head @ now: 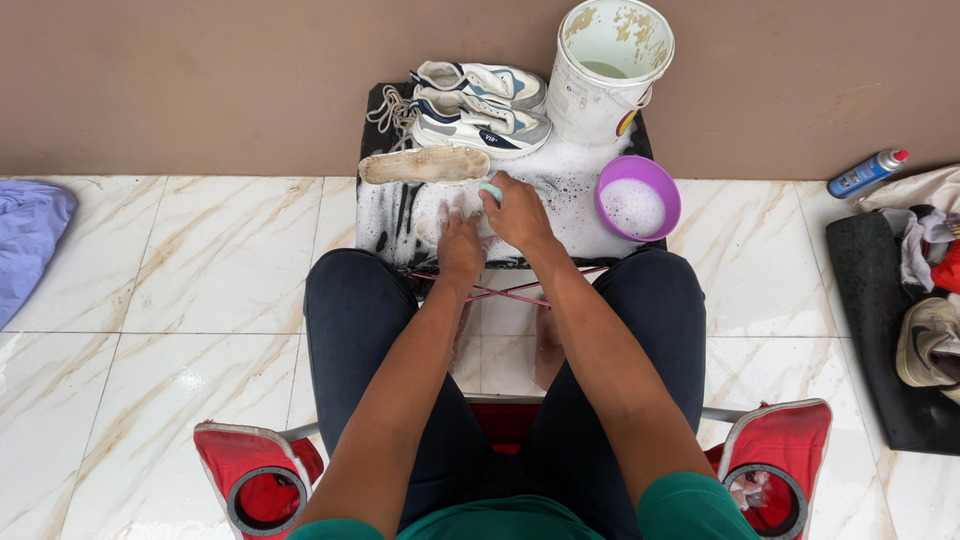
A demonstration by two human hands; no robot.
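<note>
My left hand (pixel 459 243) presses down on a soapy white insole (pixel 435 214) lying on a foam-covered black mat (pixel 385 215). Over that insole, my right hand (pixel 520 210) is closed around a small pale green brush (pixel 491 189). A second insole (pixel 423 165), dirty and beige, lies just beyond my hands. Behind it a pair of white, grey and blue sneakers (pixel 478 108) rests against the wall, laces loose at the left.
A stained white bucket (pixel 608 70) stands at the mat's back right, a purple bowl of suds (pixel 638 197) beside it. A blue spray can (pixel 866 172), another black mat (pixel 885 330) with cloths and a shoe lie right. Blue cloth (pixel 28 235) lies left. I sit on a red folding chair (pixel 250 470).
</note>
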